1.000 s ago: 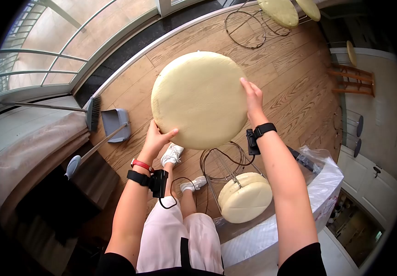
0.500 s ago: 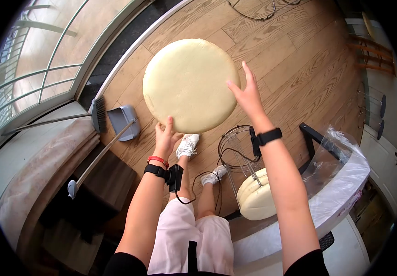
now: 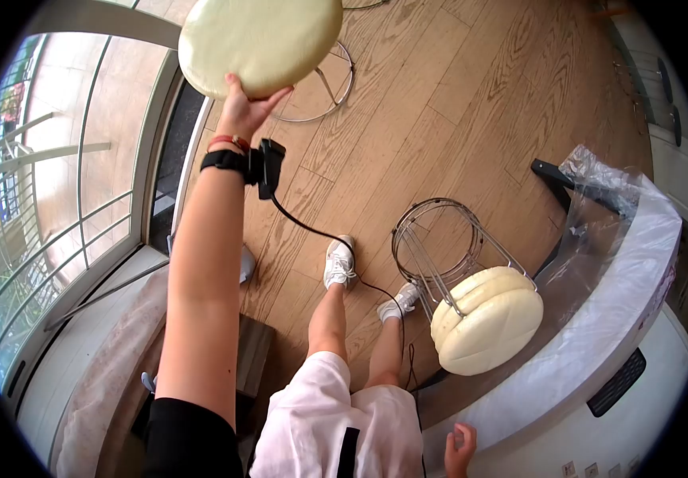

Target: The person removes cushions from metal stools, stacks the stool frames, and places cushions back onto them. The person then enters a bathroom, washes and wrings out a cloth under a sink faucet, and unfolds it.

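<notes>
A round stool with a cream padded seat [image 3: 260, 40] is at the top of the head view, partly cut off by the frame. My left hand [image 3: 247, 107] grips the near edge of this seat, thumb on top and fingers beneath. Below the seat shows part of its metal base ring [image 3: 349, 84]; whether it rests on the floor I cannot tell. My right hand [image 3: 460, 451] is low by my shorts, near the plastic-covered table edge, its fingers loosely bent and apart. It holds nothing that I can see.
More cream stool seats [image 3: 491, 323] are stacked on metal legs [image 3: 439, 239] at right of my feet. A plastic-covered table [image 3: 599, 390] curves along the right. Glass doors [image 3: 81, 151] stand left. A black cable [image 3: 312, 229] hangs from my left wrist device.
My left hand has carried the round stool up and left, away from me. My right hand has come off its edge and dropped to the bottom. The view has shifted.
</notes>
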Demonstrator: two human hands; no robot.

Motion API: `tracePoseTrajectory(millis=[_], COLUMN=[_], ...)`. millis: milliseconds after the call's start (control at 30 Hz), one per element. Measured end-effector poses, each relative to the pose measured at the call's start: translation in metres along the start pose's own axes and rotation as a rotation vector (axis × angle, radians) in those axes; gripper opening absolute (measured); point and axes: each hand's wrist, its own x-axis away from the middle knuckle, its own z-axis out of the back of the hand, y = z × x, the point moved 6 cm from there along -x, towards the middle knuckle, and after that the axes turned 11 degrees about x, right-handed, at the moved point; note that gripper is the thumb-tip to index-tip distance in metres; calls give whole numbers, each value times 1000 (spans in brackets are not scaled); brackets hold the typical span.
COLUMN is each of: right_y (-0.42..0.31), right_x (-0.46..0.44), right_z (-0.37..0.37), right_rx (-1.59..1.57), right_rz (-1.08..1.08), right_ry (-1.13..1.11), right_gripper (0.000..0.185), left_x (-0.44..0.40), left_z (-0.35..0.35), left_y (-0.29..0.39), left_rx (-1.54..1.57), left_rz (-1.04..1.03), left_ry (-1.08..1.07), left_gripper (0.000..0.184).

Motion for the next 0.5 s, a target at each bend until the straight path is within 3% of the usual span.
tracePoseTrajectory(millis=[67, 100, 133, 167, 200, 267, 367, 500], right_y=[39, 62, 91, 124, 157, 136, 98, 156], right_x=[27, 42, 50, 54, 66, 65, 37, -29], right_z=[-4, -8, -19, -41, -58, -59, -50, -70], right_rx=[73, 155, 145, -91, -326, -307, -256, -538], right_rz=[-133, -250, -259, -321, -388, -355, -347, -395], right_ry=[-87, -177, -174, -149, -123, -130, -151, -1], right_gripper=[25, 29, 29, 24, 20, 20, 19, 24], left_x=[-27, -41, -38, -32, -26, -14, 51, 228], left_z=[-25, -28, -39, -48, -43, -10, 52, 63], left_y=[11, 14, 16, 16, 8, -20, -126, -300], left_rx=[-116, -178, -139, -100, -130, -332, -944, -1233], left_rz=[-11, 67, 16, -31, -54, -79, 171, 530], left_ry=[-24, -122, -210, -299, -214, -14, -51, -236], left_gripper=[67, 75, 79, 83, 85, 87, 75, 51])
